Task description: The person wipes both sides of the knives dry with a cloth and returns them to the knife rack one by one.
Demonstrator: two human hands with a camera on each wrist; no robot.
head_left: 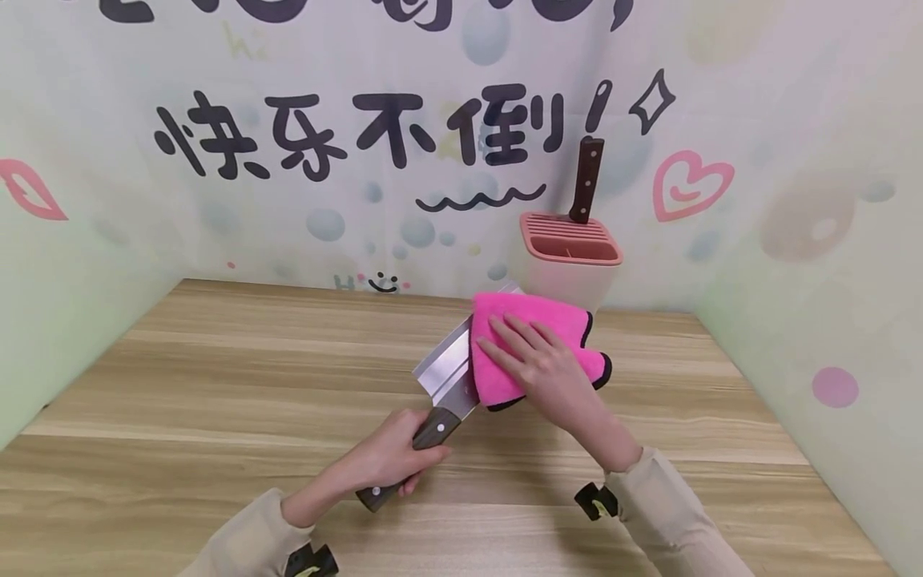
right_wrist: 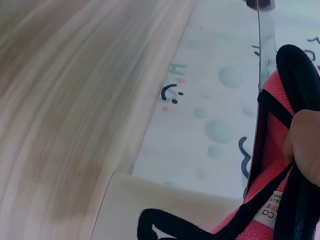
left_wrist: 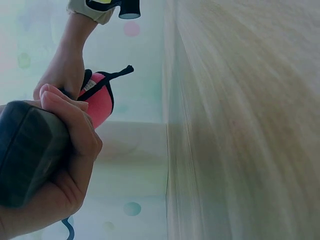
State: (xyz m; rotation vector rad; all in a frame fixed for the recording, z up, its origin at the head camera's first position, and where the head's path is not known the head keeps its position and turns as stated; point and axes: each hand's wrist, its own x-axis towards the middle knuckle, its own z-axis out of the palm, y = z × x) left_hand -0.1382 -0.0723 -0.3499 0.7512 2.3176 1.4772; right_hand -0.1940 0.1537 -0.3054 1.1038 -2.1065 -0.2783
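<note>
My left hand (head_left: 395,453) grips the dark riveted handle (head_left: 436,427) of a cleaver, whose broad metal blade (head_left: 449,365) slants up and away to the right above the table. In the left wrist view the butt of the handle (left_wrist: 32,152) fills the near left. A bright pink cloth with black edging (head_left: 497,377) lies over much of the blade and hides it. My right hand (head_left: 544,373) holds this cloth against the blade, fingers spread across its top. In the right wrist view the thumb (right_wrist: 305,142) is against the cloth's folded underside, beside a white label.
Behind the cloth a white knife holder with a pink slotted top (head_left: 573,276) stands near the back wall. A dark-handled knife (head_left: 587,180) sticks up from it. The wood-grain table (head_left: 252,385) meets printed walls on three sides.
</note>
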